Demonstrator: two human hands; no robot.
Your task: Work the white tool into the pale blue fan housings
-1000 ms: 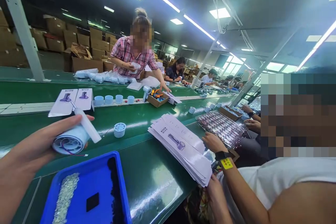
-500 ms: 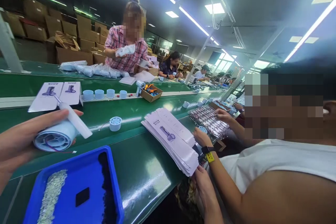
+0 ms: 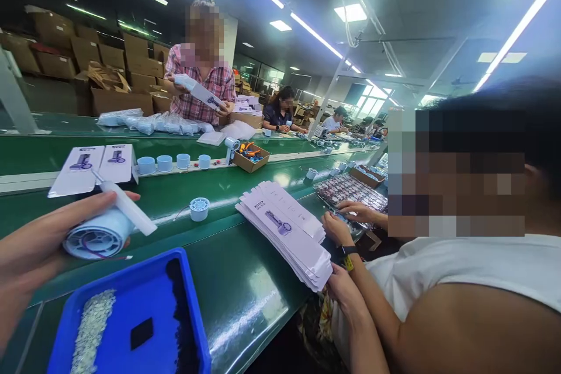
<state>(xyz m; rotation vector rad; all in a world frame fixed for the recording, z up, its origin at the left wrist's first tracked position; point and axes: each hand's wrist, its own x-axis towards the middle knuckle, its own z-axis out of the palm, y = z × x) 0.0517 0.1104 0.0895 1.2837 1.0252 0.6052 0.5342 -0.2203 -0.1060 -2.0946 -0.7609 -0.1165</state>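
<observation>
Left hand (image 3: pixel 33 245) is curled around the pale-blue fan body (image 3: pixel 103 232); right hand is out of view.

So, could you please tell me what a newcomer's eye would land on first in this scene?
Probably the left hand at the near left, gripping a pale blue cylindrical fan body with a white handle above a bright blue plastic tray of tiny silvery parts. Next, the fanned stack of white printed cardboard sleeves on the glossy green workbench, held by a neighbouring person's hand.
</observation>
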